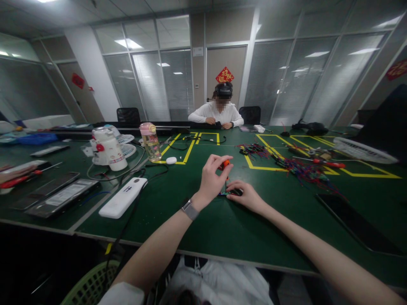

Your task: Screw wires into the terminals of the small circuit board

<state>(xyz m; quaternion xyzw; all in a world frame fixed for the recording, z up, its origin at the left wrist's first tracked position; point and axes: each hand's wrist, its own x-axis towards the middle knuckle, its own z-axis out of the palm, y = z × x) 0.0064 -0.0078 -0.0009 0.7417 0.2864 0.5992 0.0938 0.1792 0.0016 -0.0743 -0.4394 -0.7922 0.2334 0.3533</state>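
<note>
Status: work in progress, approx. mid-step. Left hand [211, 178] holds an orange-handled screwdriver [225, 164] at frame centre, fingers clamped on the handle. Right hand [244, 195] lies flat on the green counter [222, 228], fingers pressed together on a small circuit board [226, 193], pinning it down. Whether any screw is seated: cannot tell, too small. More wired boards [302, 169] lie in a heap right of centre, judged not yet worked. Screwdriver long axis approx. vertical, slightly tilted; tip points down at the board. Board lies flat, long axis left-right in frame
</note>
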